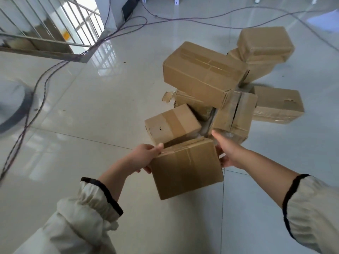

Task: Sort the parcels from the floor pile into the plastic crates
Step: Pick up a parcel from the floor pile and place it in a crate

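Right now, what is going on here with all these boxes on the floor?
A person is holding one cardboard parcel between both hands. The left hand grips its left edge with the thumb over the top, and the right hand holds its right side. Just beyond it, a pile of boxes lies on the tiled floor, some leaning on each other. Cables run across the floor. No plastic crate is in view, and I cannot tell whether the parcel is off the floor.

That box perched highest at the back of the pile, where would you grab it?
Probably by its two short ends, one hand each, reaching down from above: the top box sits on another parcel with both ends clear of neighbours.
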